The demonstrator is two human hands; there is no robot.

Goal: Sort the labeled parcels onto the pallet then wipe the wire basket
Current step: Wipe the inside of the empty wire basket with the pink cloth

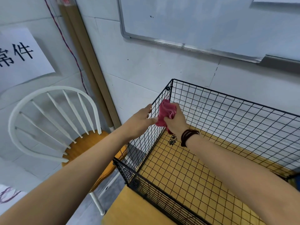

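Observation:
A black wire basket point(227, 120) stands on a yellow wooden table point(129, 207) against the wall. My right hand point(176, 121) reaches inside it and grips a bunched pink cloth point(165, 111), held against the inner side of the basket's left wall near the far corner. My left hand point(140, 120) is outside that same wall, its fingers touching the wires close to the top rim. No parcels and no pallet are in view. A dark band sits on my right wrist.
A white spindle-back chair point(53, 120) with a wooden seat stands left of the table. A whiteboard point(194, 21) hangs above the basket. Brown cardboard tubes point(90, 73) lean in the corner, and a paper sign point(21, 54) is on the left wall.

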